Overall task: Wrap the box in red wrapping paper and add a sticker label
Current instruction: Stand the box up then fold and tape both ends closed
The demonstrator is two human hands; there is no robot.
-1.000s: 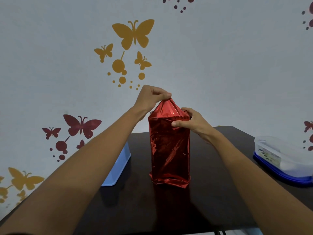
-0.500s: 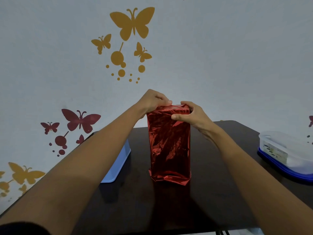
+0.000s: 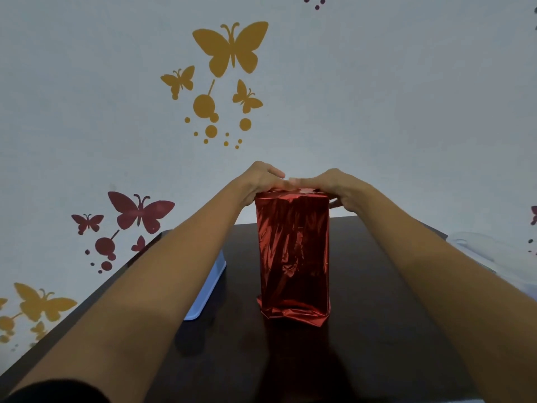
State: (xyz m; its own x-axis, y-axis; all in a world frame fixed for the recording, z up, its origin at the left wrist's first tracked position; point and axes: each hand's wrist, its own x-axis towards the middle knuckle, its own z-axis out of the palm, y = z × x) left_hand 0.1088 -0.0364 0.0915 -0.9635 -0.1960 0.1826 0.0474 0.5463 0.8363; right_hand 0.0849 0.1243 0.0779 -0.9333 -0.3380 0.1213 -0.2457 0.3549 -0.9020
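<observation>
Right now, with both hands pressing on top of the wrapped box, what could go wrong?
1. The red paper looks stiff and shiny; the top fold under the left hand and right hand may spring open when released, since no tape is visible.
2. The box stands tall and upright on the table; uneven pressing might tip it.

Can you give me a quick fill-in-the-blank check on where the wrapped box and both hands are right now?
1. The box stands upright on the dark ____.
2. Both the left hand and the right hand press on the box's ____ end.
3. The paper on the box is shiny and ____ in colour.
4. A light blue tray lies on the box's ____ side.

Missing words: table; top; red; left
</observation>
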